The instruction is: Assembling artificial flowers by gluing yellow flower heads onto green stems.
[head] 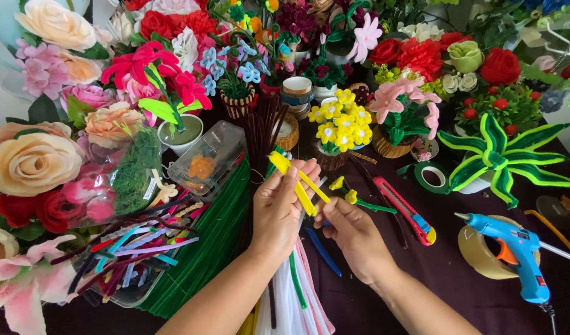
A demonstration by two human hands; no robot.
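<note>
Now the left hand (279,208) pinches a folded yellow pipe cleaner (295,182), fingers curled closed; the right hand (350,232) grips its lower end, above a dark tablecloth (446,273) crowded with craft flowers (341,124).

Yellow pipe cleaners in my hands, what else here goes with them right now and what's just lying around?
In hand:
left hand holding yellow pipe cleaners
right hand at their lower ends

Lying about:
red utility knife
blue glue gun
green tape roll
small yellow flower stems
green pipe cleaner bundle
</note>
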